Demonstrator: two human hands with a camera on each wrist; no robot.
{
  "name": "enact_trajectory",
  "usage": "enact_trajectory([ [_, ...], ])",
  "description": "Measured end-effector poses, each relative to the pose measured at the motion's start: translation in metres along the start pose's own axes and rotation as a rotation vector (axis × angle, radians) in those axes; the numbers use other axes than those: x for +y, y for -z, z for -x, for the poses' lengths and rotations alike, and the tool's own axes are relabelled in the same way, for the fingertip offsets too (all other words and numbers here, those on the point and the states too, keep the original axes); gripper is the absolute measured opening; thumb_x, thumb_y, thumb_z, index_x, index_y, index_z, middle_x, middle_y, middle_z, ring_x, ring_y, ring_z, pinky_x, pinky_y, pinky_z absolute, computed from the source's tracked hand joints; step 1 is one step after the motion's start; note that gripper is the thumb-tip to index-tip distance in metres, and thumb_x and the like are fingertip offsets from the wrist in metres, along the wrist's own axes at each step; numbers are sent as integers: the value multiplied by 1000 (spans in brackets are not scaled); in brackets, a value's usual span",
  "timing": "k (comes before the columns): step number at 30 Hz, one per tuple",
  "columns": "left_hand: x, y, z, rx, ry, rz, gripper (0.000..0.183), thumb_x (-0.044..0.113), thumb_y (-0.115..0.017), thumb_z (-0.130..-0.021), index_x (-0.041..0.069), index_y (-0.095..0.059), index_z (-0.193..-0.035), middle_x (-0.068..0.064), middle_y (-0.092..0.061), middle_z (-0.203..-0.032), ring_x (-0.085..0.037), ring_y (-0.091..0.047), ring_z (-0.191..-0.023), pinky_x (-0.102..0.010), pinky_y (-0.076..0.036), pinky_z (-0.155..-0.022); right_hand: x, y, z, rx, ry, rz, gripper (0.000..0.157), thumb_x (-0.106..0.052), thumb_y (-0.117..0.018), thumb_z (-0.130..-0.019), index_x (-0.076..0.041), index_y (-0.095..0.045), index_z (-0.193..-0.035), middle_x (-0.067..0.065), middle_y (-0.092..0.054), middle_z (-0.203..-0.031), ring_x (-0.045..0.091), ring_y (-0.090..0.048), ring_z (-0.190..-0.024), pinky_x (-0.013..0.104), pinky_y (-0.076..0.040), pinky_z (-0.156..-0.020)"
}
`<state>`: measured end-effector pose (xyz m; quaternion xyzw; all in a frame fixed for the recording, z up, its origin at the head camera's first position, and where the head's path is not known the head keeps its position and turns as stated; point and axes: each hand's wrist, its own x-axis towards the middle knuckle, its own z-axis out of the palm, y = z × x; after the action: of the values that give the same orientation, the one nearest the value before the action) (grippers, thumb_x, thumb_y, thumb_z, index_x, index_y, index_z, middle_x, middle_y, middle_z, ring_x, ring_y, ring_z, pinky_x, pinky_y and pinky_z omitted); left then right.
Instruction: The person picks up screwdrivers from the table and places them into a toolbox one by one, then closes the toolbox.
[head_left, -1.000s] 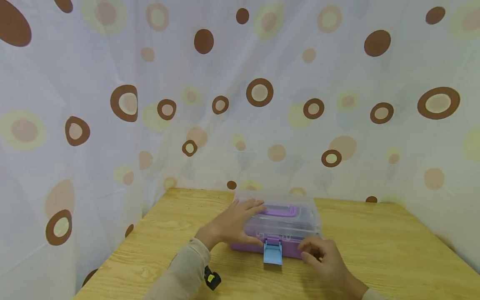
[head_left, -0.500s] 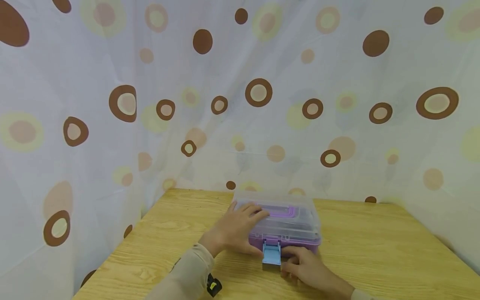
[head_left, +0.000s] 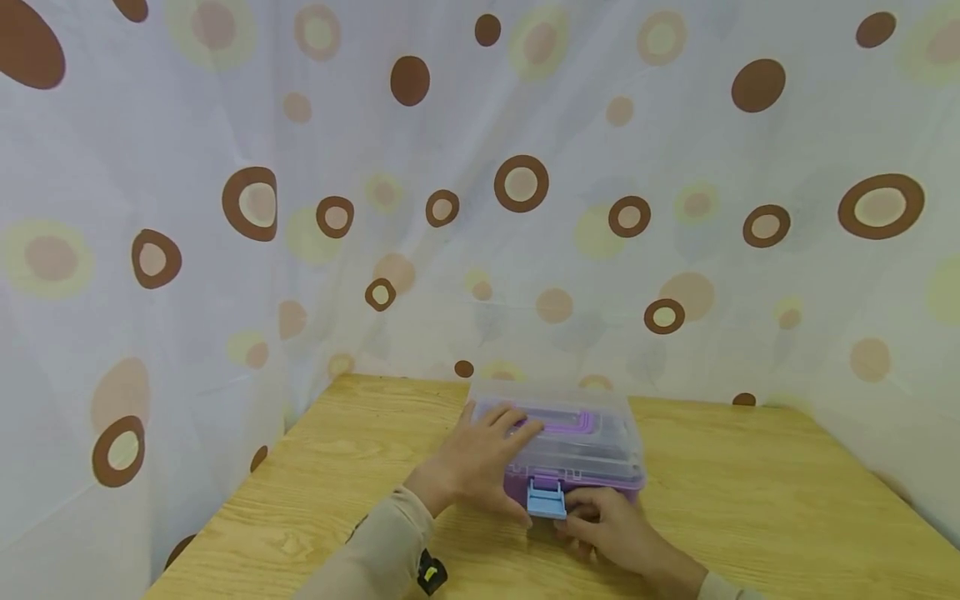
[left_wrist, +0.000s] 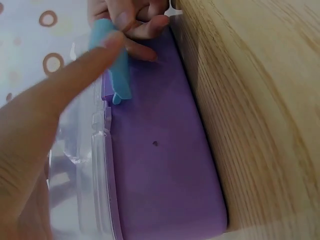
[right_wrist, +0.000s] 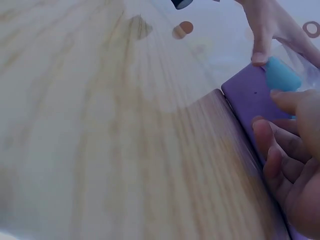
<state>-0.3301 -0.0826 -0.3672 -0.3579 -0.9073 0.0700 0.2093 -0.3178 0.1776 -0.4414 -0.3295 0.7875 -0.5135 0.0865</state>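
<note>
On the table stands a storage box [head_left: 606, 454] with a purple base and a clear lid, a purple handle [head_left: 576, 423] lying on top. The blue latch [head_left: 546, 502] at its front sticks outward, tilted. My left hand [head_left: 480, 458] rests spread over the lid's left part, its thumb reaching down beside the latch. At the latch's right edge, my right hand [head_left: 611, 529] holds it between thumb and curled fingers. In the left wrist view, the latch [left_wrist: 120, 75] hangs out from the purple front; the right wrist view shows the right thumb [right_wrist: 285, 101] against its edge.
The box rests on a wooden table [head_left: 750, 500]. A white curtain with brown and yellow circles [head_left: 570, 250] hangs behind and at the sides. A small black object with a yellow mark [head_left: 431, 573] shows by the left sleeve.
My right hand has moved left from the box's right front to the latch. The latch's lower end has swung up and outward. My left hand has slid slightly right and down.
</note>
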Motion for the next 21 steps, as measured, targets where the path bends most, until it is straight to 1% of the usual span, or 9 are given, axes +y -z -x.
enact_trajectory([
  [4,-1,0,-1,3,3,37,119,94,-61,-69,27,-33,-162,-1,-40,-158,-23,-32,-147,-68,-24,-115,-2,2,1,-9,-2,-37,32,-17,-64,-105,11,-66,-120,11,-74,-89,14,-65,-61,22,-52,-50],
  [9,-2,3,-1,-13,10,73,115,92,-62,-71,27,-33,-162,-1,-40,-159,-23,-32,-148,-69,-23,-115,-2,2,0,-8,-19,-34,33,-19,-64,-105,10,-66,-120,12,-73,-91,15,-66,-62,22,-53,-51],
  [13,-2,4,-1,-28,14,85,116,90,-64,-71,27,-33,-163,-1,-40,-159,-23,-31,-149,-69,-23,-115,-2,2,-1,-13,-19,-20,31,-20,-63,-105,7,-66,-120,11,-73,-91,17,-67,-64,22,-53,-52],
  [21,-4,3,-1,-32,17,111,115,89,-66,-71,27,-34,-162,-1,-40,-159,-23,-32,-148,-70,-23,-115,-3,3,-1,-22,-20,-22,30,-20,-61,-106,5,-67,-121,11,-73,-93,20,-69,-67,23,-52,-51],
])
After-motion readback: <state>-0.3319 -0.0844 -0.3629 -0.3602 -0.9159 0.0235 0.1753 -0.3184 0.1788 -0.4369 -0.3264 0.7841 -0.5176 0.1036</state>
